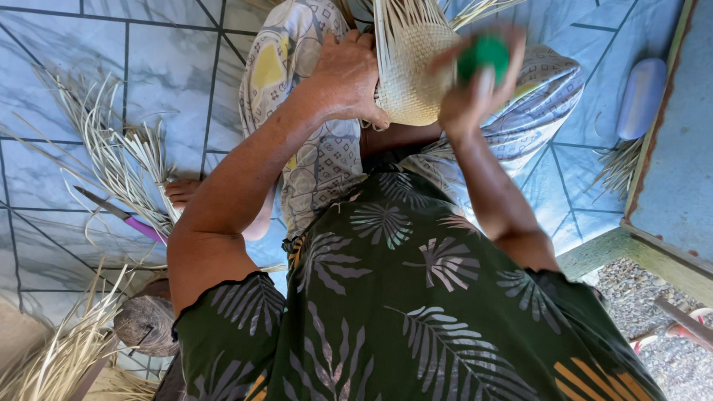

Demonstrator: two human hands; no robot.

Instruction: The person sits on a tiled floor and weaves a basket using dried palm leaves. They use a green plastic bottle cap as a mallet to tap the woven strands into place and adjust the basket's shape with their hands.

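Note:
I sit on a tiled floor with a half-woven straw basket [410,65] resting on my lap. My left hand [347,74] grips the basket's left edge and holds it in place. My right hand [475,85] is blurred by motion and is closed around a round green object [484,56], held against the basket's woven right side. Loose unwoven strips stick out from the basket's top. A patterned cloth [312,148] covers my knees under the basket.
Dry straw strips [111,156] lie spread on the floor at left, with a knife with a purple handle [122,215] among them. More straw [52,356] lies at lower left. A pale blue oblong object [640,96] lies at right near a step edge [653,252].

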